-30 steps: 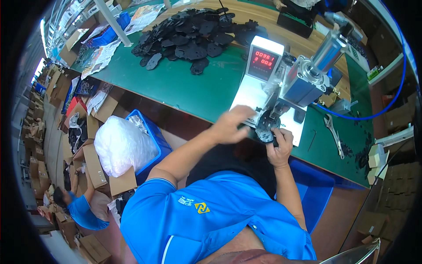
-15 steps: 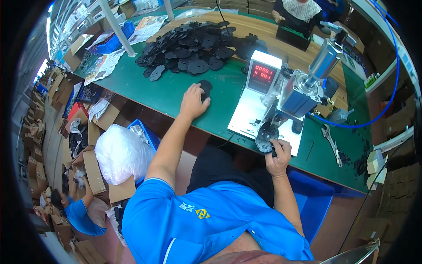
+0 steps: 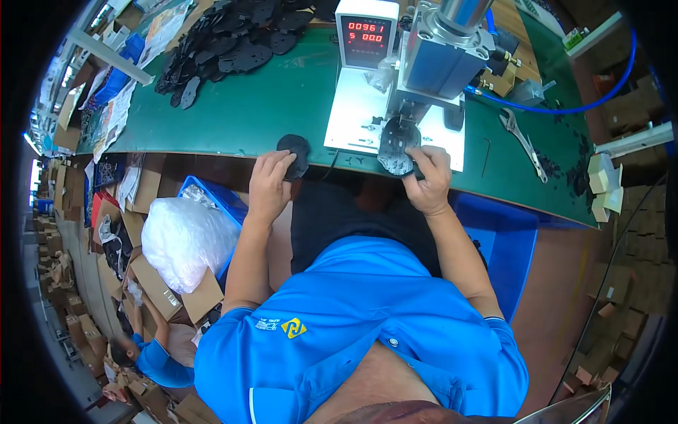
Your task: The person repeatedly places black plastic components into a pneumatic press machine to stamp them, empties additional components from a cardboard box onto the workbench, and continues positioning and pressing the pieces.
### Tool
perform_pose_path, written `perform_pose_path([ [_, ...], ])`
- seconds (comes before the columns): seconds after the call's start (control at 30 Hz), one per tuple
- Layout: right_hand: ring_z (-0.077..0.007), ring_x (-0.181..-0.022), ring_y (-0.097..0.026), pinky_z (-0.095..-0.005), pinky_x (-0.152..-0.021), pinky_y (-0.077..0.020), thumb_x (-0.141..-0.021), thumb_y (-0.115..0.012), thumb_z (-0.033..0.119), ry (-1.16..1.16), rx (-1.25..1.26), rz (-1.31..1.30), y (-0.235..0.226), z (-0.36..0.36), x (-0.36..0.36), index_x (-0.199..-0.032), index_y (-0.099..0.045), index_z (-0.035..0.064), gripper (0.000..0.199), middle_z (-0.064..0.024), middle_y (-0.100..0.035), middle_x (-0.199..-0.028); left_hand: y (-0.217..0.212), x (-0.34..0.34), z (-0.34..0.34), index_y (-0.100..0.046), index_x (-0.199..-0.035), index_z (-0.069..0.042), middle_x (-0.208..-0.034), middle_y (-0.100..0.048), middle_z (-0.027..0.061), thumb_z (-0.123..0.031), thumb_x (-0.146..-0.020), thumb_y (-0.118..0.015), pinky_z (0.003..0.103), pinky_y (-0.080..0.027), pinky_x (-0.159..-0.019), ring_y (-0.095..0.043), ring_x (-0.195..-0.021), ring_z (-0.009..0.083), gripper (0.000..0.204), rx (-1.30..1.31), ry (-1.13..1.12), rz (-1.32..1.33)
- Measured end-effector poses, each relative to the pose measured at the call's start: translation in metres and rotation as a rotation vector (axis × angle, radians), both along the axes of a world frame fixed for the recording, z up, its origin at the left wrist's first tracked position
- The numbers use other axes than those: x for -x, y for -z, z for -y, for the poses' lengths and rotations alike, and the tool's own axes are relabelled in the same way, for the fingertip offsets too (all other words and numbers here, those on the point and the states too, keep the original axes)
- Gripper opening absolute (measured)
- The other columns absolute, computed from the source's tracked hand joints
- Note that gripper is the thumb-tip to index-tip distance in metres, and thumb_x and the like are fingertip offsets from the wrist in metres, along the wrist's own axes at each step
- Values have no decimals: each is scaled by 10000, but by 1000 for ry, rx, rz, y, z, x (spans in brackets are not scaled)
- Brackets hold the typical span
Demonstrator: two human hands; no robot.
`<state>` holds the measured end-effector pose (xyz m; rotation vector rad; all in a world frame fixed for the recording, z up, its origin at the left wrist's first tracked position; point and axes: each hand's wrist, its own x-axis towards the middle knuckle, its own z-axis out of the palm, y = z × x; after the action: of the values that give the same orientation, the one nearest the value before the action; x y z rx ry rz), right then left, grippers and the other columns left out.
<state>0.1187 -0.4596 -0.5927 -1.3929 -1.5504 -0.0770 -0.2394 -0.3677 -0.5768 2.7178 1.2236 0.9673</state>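
Black piece (image 3: 393, 147) part-hidden by right hand (image 3: 429, 177), cylinder (image 3: 462, 10) cropped above

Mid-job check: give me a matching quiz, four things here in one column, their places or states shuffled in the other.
1. wrench
2. right hand
3. display
4. left hand

A. holding a black plate left of the press
B. lit with red digits
C. on the green table, right of the press
D. holding another black plate at the press

Pairs: 1-C, 2-D, 3-B, 4-A
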Motion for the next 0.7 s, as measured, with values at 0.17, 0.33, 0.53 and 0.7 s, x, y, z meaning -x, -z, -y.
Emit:
perform_pose_path([
  [0.17, -290, -963, -640, -398, -939, -503, -777, -848, 83, 0, -1, 2, -4, 4, -2, -1167, -840, 34, 393, -102, -708, -1110, -25, -19, 9, -769, -1292, -22, -1288, -788, 139, 74, -898, -747, 401, -573, -1050, -721, -1139, 343, 406, 149, 56, 259],
  [0.33, -282, -932, -646, -388, -911, -524, -815, -804, 9, -1, 8, -49, -28, 6, -5, -1185, -829, 33, 371, -105, -717, -1124, -53, -63, 13, -784, -1245, -16, -1229, -801, 117, 138, -808, -748, 393, -601, -987, -736, -1094, 319, 465, 92, 196, 374],
  [0.53, -277, -955, -696, -356, -884, -570, -875, -691, -131, 97, -28, -124, -59, 41, -26, -1220, -811, 29, 399, -116, -745, -1171, -56, -122, 9, -785, -1289, -57, -1308, -784, 100, 125, -787, -734, 409, -608, -1027, -731, -1170, 319, 536, 66, 440, 221],
  [0.7, -302, -1011, -715, -373, -932, -575, -897, -705, -109, 280, 93, -54, -42, 139, -46, -1234, -805, -1, 368, -150, -746, -1182, -40, -157, -2, -750, -1335, -45, -1358, -756, 95, 23, -847, -741, 404, -608, -1033, -721, -1210, 313, 492, -132, 458, 65],
])
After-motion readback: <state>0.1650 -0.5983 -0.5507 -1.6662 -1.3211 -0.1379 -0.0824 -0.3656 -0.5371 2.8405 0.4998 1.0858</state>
